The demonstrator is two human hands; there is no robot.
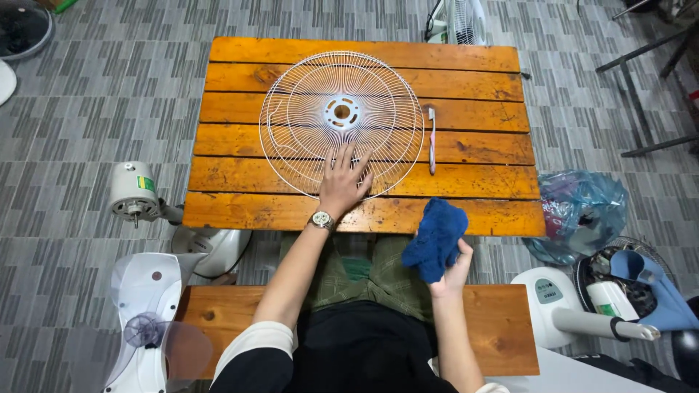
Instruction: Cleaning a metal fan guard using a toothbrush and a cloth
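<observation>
At the frame's centre, a white wire fan guard (341,124) is pinned flat on the orange slatted table (466,54) by the open left hand (342,182). Light and springy, it looks best gripped at its rim. A soft blue cloth (435,239) is clutched in the right hand (453,273).

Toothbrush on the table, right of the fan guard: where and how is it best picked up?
Probably by the pink handle of the toothbrush, pinched across its narrow width from above. It lies flat and lengthwise on the wooden table, bristle end far, just clear of the fan guard, so the near end is freest.
</observation>
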